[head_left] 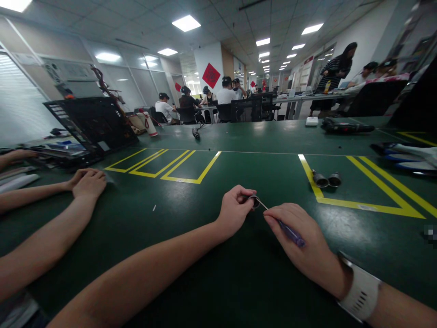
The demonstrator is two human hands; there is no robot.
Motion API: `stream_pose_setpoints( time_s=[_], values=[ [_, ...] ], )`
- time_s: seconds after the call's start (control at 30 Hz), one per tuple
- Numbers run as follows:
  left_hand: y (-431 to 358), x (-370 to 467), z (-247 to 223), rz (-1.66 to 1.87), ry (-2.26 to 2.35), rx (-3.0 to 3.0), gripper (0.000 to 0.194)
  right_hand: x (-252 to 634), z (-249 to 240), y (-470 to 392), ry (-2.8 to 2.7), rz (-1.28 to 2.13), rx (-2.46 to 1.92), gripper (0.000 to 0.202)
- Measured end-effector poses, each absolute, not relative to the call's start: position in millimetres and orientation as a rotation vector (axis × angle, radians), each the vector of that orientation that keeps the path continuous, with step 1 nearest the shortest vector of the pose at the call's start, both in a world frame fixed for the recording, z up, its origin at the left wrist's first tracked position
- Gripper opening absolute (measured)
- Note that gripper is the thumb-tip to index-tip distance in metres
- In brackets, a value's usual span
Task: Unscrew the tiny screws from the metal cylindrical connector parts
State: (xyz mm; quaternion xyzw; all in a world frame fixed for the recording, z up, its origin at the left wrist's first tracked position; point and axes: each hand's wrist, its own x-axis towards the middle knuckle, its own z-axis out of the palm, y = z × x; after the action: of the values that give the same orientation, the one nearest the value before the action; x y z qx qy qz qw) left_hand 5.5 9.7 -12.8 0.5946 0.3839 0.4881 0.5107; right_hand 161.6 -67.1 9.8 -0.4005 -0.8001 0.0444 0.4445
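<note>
In the middle of the view, my left hand (pixel 235 207) pinches a small round metal connector (pixel 254 202), its open end turned toward my right side. My right hand (pixel 300 237), with a pale watch strap at the wrist, is closed around a screwdriver (pixel 290 233) with a purple see-through handle. The thin shaft points up and left, and its tip is at the connector's opening; how deep it sits I cannot tell. To the right, two similar metal connectors (pixel 327 179) lie side by side near a yellow tape line.
Yellow tape (pixel 368 206) marks boxes on the green table (pixel 191 218). Another person's hands (pixel 89 182) rest at the left. A dark connector (pixel 195 133), a white case (pixel 312 121) and a black tool (pixel 346 126) lie farther back. A black panel (pixel 94 123) stands back left.
</note>
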Motion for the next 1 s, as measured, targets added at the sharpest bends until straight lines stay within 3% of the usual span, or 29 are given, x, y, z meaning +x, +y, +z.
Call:
stream_pose_setpoints(
  time_s=[0.13,0.37,0.5,0.63,0.8,1.0],
  values=[
    [6.7,7.5,-11.5,1.149,0.855,1.429,0.011,161.2,9.4,-66.0,-2.049,0.006,-0.951,0.022],
    [-22.7,17.3,0.5,0.907,0.686,1.399,0.04,161.0,-1.8,-57.6,-2.189,-0.014,-1.105,0.028],
    [-25.6,16.2,6.2,0.846,0.676,1.325,0.044,176.8,8.9,-45.1,-2.152,-0.261,-1.082,0.019],
    [-20.2,12.5,8.3,0.809,0.767,1.351,0.042,217.0,28.4,-20.3,-1.865,-0.449,-1.329,0.005],
    [-17.4,9.8,6.9,0.686,0.797,1.434,0.039,283.4,30.0,0.5,-1.531,-0.581,-1.778,0.013],
    [-16.3,9.9,3.5,0.653,0.82,1.452,0.038,325.3,12.8,1.2,-1.508,-0.452,-2.169,0.02]
  ],
)
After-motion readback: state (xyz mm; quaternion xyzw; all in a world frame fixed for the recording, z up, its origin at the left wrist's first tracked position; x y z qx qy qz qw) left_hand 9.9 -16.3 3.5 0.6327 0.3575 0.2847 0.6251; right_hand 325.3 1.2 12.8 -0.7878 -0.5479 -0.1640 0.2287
